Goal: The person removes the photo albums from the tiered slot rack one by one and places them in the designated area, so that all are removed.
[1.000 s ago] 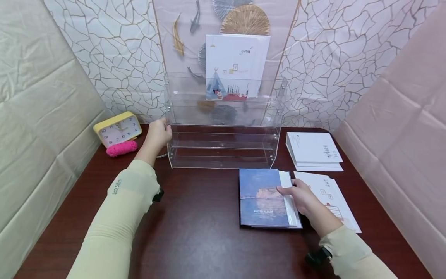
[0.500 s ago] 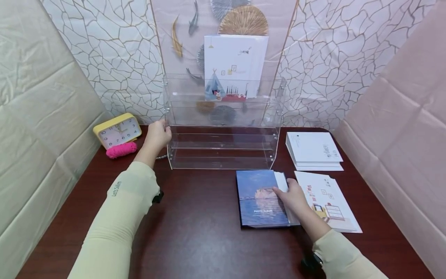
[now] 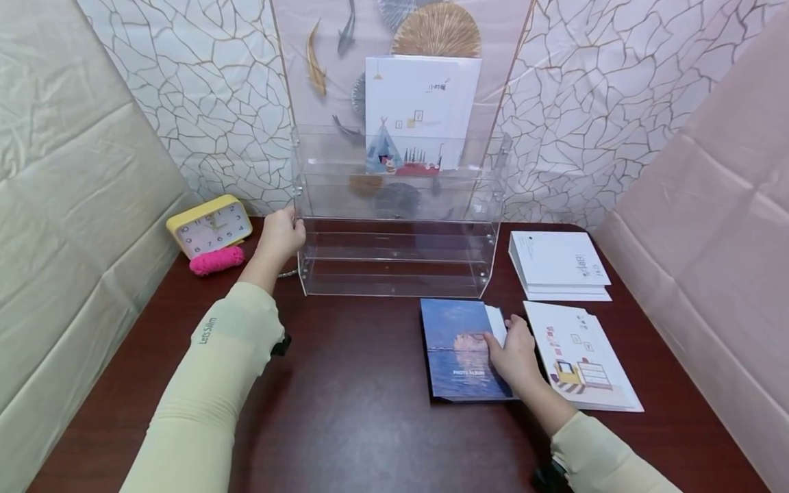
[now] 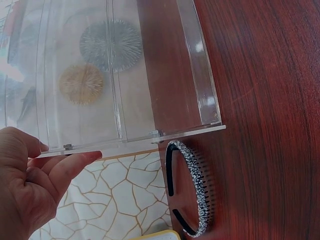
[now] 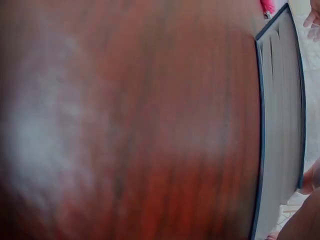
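Note:
My left hand (image 3: 280,239) pinches the left side panel of a clear acrylic display rack (image 3: 394,284), thumb on one face and fingers on the other, as the left wrist view shows. My right hand (image 3: 514,352) holds a blue photo album (image 3: 453,349) at its right edge, thumb on the cover and fingers beyond the edge. Seen end-on in the right wrist view, the album's pages (image 5: 280,120) show between dark covers. A white album (image 3: 419,103) with a tent picture stands upright on the rack's upper tier.
White albums (image 3: 561,260) lie stacked at the right back, with another illustrated white album (image 3: 582,363) in front. At left are a yellow clock (image 3: 209,222) and a pink yarn bundle (image 3: 217,261). A glittery headband (image 4: 195,190) lies beside the rack.
My right hand has shifted left and further over the album's right edge, covering more of its pale strip. The album has turned slightly. My left hand stays on the rack.

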A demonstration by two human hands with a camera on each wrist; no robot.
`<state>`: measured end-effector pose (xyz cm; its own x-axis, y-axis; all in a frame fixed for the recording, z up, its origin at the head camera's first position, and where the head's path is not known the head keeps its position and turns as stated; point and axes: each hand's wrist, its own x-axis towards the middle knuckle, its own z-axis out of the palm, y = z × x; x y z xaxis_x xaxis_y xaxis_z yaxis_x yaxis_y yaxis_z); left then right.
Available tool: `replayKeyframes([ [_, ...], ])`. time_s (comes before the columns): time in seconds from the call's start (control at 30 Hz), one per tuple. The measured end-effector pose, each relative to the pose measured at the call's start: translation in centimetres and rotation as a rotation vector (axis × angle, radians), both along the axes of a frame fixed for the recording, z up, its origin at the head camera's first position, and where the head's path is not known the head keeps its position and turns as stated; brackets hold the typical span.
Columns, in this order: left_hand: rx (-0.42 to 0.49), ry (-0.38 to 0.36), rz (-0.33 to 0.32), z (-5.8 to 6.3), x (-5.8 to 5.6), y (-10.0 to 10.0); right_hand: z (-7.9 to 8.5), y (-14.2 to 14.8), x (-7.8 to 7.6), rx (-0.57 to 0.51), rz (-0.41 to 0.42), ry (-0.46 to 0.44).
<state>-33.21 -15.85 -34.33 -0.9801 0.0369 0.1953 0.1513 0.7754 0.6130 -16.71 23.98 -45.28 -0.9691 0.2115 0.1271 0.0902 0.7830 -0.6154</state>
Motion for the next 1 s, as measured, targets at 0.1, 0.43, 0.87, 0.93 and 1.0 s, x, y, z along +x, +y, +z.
replayKeyframes([
  [0.1, 0.010, -0.004, 0.006, 0.1, 0.0, 0.1, -0.2, -0.2, 0.1, 0.004, -0.012, 0.028],
  [0.43, 0.020, 0.007, 0.004, 0.0, 0.0, 0.0, 0.1, -0.9, 0.1, -0.007, -0.017, 0.064],
  [0.87, 0.040, -0.006, 0.002, 0.1, -0.2, -0.3, 22.8, -2.7, -11.8, -0.395, 0.161, 0.494],
  [0.93, 0.032, 0.001, 0.005, 0.1, -0.2, -0.2, 24.8, -3.4, -13.9, -0.437, 0.165, 0.527],
  [1.0, 0.020, 0.023, 0.003, -0.2, -0.1, 0.0, 25.5, -4.0, -15.9, -0.478, 0.164, 0.541],
])
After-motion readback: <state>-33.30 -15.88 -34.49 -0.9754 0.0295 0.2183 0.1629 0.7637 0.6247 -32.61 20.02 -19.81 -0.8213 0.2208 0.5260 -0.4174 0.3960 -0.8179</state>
